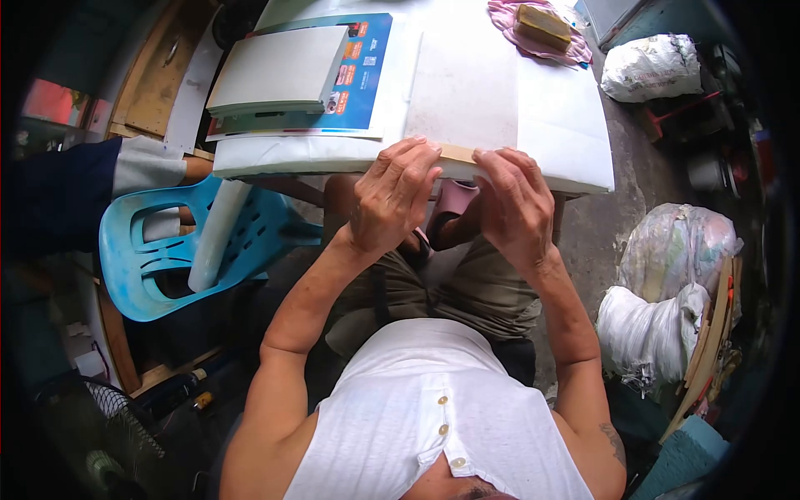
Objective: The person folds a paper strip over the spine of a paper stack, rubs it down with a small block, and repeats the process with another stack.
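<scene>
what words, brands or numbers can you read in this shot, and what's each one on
No text can be read with certainty.
Blue printed sheet: small white lettering, and print in the orange blocks, too small and blurred to read.
White bundle at the upper right: faint marks, too blurred to tell whether they are letters.

A white roll (218,237) crosses a blue chair (119,267).
</scene>
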`<control>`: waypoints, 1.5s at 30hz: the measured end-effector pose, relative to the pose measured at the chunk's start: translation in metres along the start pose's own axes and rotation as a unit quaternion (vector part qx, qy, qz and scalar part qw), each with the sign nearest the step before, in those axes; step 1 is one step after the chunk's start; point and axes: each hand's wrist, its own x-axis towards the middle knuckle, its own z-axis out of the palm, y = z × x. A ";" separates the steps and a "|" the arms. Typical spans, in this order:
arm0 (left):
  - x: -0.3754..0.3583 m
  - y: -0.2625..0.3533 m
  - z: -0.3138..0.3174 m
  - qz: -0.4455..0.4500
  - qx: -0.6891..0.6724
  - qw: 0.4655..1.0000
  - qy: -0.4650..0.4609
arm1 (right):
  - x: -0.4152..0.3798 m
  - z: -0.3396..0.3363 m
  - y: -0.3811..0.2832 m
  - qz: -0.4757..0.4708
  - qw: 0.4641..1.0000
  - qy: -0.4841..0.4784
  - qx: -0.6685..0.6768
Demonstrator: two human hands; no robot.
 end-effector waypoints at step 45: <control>0.018 0.015 0.002 -0.028 -0.034 0.999 -0.001 | -0.026 -0.046 0.034 -0.050 0.997 0.040 -0.044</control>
